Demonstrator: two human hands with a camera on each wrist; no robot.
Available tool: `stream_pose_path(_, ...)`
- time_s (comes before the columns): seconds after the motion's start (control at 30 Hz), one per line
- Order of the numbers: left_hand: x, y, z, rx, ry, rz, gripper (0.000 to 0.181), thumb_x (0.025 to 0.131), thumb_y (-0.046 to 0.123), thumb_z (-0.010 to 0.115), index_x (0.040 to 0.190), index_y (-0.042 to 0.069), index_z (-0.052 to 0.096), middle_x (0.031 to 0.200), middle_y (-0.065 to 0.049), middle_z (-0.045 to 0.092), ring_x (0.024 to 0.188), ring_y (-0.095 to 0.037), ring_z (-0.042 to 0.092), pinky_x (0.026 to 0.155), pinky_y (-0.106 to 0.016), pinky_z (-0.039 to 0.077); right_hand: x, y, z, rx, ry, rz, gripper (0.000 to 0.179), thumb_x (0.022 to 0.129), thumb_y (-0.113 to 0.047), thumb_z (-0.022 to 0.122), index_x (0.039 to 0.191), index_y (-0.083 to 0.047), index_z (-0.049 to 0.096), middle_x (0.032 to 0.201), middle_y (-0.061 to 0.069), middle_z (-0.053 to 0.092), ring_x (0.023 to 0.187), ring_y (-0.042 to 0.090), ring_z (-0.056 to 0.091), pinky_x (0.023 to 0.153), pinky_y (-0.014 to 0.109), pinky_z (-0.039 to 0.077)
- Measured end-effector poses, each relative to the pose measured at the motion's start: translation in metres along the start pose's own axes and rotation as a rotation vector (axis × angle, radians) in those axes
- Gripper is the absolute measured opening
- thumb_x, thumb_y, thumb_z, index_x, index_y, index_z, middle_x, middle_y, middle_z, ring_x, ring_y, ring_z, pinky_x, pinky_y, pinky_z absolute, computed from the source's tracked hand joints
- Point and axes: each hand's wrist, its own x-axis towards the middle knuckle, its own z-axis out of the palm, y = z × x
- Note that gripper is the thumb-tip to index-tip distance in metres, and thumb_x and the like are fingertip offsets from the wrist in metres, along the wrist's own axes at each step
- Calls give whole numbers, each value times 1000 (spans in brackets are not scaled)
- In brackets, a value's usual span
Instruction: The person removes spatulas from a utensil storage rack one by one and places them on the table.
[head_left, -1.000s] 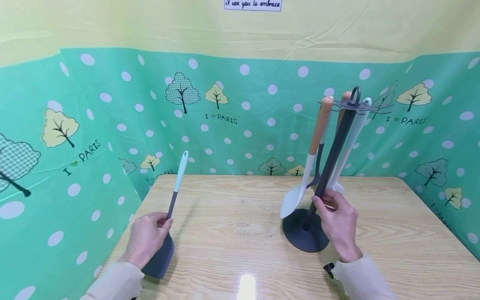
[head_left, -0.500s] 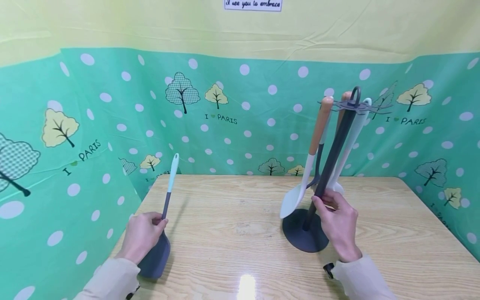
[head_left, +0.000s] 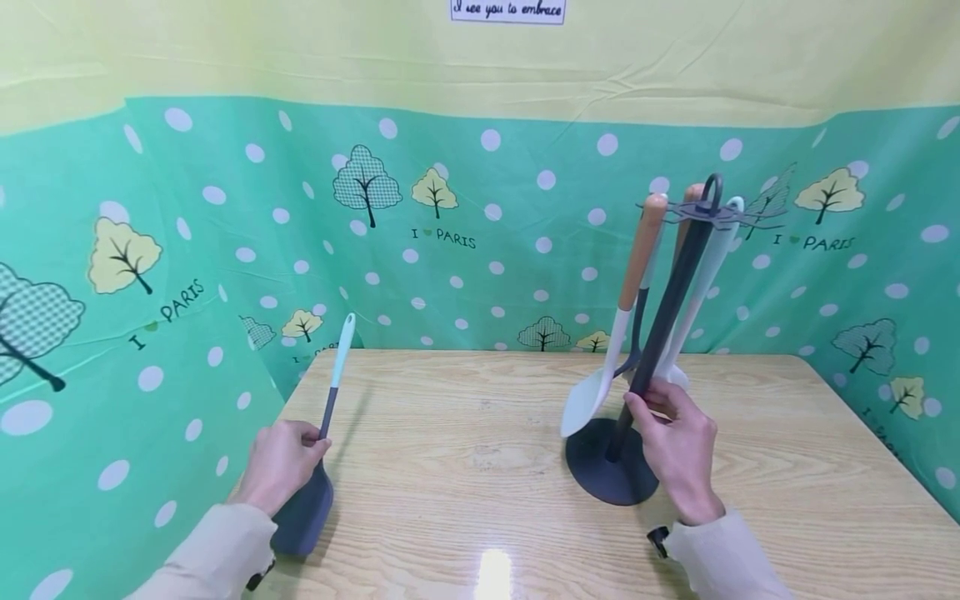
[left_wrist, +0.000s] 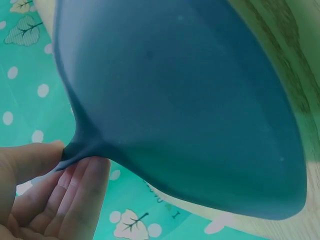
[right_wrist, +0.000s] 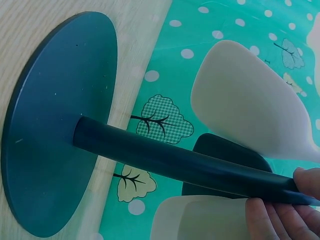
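At the left side of the table my left hand pinches a spatula at its neck, just above the wide dark grey blade. Its pale mint handle points up and away from me. In the left wrist view the blade fills most of the picture, thumb and fingers at its narrow end. On the right my right hand grips the lower pole of a black utensil stand. From the stand's top ring hang several utensils, among them a wooden-handled white turner and a pale-handled utensil.
The stand's round base rests on the wooden table. Green and yellow patterned cloth closes off the back and sides. A dark-bladed utensil hangs behind the pole in the right wrist view.
My left hand has shifted left and slightly down with the spatula, whose handle tip has moved the same way. My right hand and the stand have stayed in place.
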Motion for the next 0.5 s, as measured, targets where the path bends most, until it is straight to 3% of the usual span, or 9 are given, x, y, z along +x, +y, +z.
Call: stream_pose_path(0.5, 11, -10, -2, 24, -85, -38, 9, 82, 8, 72, 81, -1, 73, 73, -10, 68, 62, -19, 58, 52, -33, 47, 0, 0, 0, -32, -16, 2, 23, 85, -16, 73, 105, -8, 67, 91, 5, 70, 79, -9, 60, 71, 6, 47)
